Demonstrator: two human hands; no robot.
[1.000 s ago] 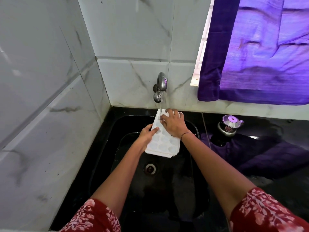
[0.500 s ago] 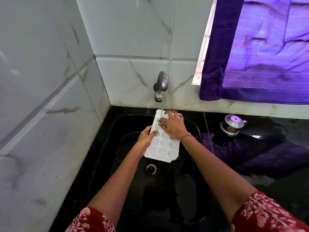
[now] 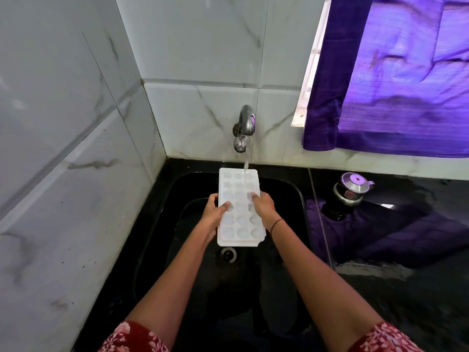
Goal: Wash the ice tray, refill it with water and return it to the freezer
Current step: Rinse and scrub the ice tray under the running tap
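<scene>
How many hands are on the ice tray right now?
2. The left hand grips the left edge of the ice tray at mid-length; the right hand holds the right edge opposite, both above the sink.

Wet, glossy black counter, black sink sunk into it below the left hand and right hand, small lidded steel pot standing well right of them, by the wall.
</scene>
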